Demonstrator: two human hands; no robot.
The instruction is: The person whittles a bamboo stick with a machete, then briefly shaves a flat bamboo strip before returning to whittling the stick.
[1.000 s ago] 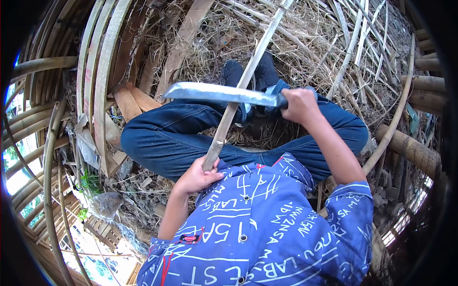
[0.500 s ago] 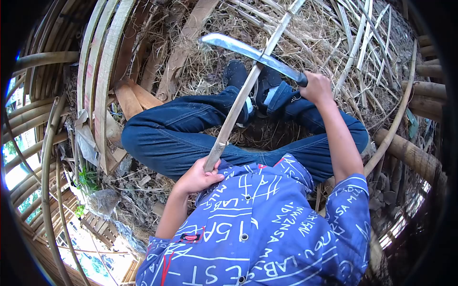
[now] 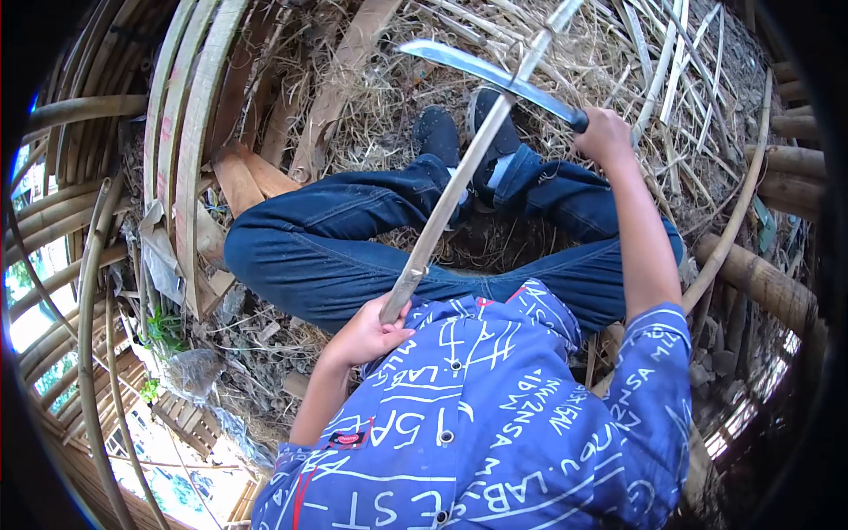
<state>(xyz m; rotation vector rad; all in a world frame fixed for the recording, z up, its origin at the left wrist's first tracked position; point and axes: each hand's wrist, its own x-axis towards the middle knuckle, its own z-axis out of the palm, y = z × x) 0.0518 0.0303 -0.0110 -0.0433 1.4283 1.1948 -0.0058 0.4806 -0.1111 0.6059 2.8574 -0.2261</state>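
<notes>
Close to my belly, my left hand is wrapped round the near end of a long bamboo strip. The strip slants up and away to the right, over my lap and past my shoes. My right hand grips the dark handle of a machete, its curved blade pointing left. Blade and strip cross beyond my feet, the metal lying against the strip there. A small raised splinter shows on the strip near my left hand.
Long pale planks stand at the left, with orange-brown wood pieces beside them. Shavings and thin bamboo sticks litter the ground ahead. A thick bamboo pole lies at the right, and bamboo slats wall the left side.
My right hand and the machete have moved away from me and to the right, the blade sliding farther along the strip. My left hand keeps its hold, nearly still.
</notes>
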